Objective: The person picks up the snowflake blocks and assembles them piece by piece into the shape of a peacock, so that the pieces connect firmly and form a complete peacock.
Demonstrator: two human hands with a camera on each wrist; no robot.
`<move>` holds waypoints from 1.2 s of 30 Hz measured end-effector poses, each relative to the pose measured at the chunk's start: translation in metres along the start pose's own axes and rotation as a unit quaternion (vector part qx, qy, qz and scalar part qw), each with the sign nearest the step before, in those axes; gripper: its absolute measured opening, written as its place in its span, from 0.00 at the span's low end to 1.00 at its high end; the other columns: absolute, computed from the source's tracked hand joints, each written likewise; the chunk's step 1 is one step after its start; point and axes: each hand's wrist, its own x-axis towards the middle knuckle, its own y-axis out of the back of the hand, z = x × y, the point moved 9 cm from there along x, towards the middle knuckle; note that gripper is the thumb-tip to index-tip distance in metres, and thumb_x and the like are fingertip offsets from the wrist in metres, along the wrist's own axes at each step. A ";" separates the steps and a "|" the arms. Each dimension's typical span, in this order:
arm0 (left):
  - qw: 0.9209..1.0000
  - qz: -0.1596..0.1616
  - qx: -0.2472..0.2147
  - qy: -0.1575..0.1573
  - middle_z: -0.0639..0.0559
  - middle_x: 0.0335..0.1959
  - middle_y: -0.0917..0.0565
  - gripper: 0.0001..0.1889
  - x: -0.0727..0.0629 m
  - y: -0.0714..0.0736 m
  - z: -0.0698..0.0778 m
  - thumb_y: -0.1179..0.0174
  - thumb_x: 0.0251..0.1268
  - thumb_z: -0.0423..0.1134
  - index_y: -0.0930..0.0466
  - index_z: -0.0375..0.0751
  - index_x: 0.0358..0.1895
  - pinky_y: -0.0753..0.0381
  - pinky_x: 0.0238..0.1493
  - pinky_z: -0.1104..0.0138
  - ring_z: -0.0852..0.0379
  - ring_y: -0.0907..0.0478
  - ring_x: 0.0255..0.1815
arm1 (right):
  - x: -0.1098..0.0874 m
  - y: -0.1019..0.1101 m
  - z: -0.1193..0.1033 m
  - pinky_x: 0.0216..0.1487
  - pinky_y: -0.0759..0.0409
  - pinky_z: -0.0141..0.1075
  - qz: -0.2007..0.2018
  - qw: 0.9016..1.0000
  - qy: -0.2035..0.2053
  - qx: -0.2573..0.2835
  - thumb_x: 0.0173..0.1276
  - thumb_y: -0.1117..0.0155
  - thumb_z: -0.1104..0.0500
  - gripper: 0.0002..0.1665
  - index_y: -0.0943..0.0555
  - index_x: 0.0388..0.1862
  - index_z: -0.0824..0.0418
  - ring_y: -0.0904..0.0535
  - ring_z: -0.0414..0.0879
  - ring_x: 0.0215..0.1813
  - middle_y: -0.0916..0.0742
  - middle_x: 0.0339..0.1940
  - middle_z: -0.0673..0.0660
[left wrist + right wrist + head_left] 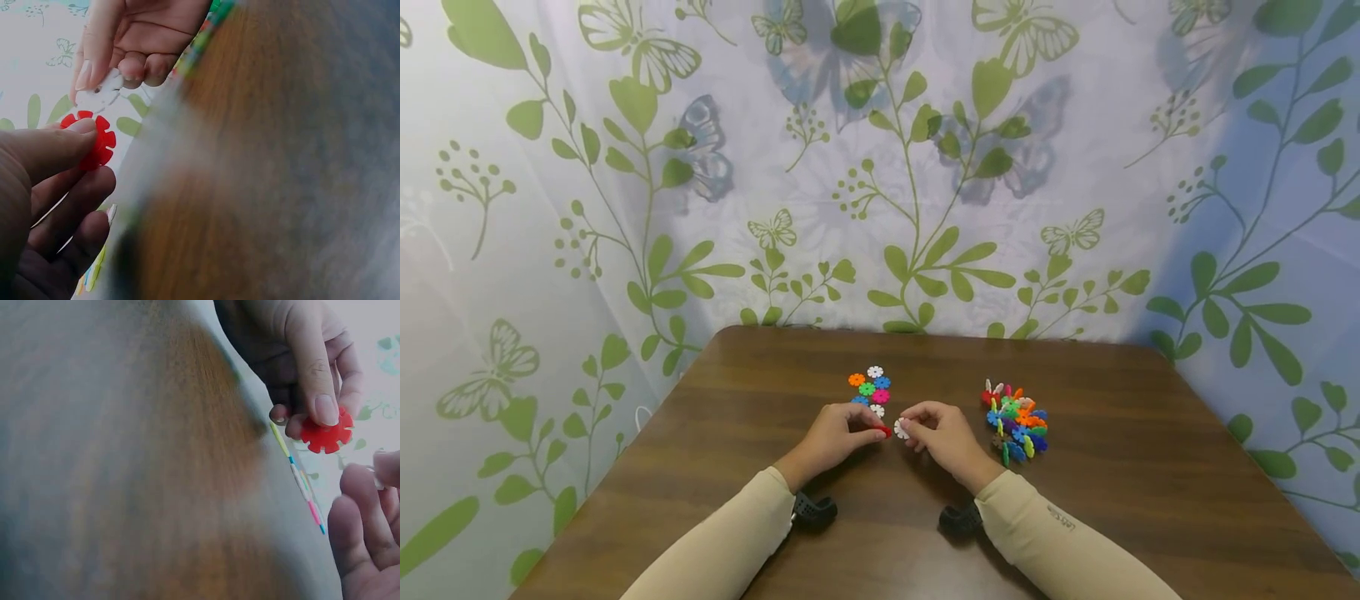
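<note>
Red disc (328, 439), round and slanted, is pinched between thumb and fingers of the left hand (841, 433), its free notched rim pointed toward a white disc (103, 99), likewise pinched by the right hand (947, 437). Both are held close together over a brown table (880, 542), before a leaf-printed curtain (917, 200).

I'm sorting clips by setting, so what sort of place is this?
Probably an indoor play or craft corner: a brown wood-grain table, a butterfly-and-leaf printed curtain behind it, and a heap of colourful flower-shaped discs on top of the table.
</note>
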 end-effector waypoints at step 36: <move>0.997 0.060 -0.041 -0.014 0.66 0.37 0.11 0.06 -0.001 0.002 0.010 0.23 0.64 0.37 0.08 0.48 0.41 0.14 0.47 0.64 0.60 0.15 0.40 | -0.009 0.008 -0.009 0.43 0.11 0.48 0.029 0.996 0.029 0.085 0.74 0.29 0.65 0.16 0.15 0.57 0.72 0.12 0.63 0.38 0.12 0.41 0.68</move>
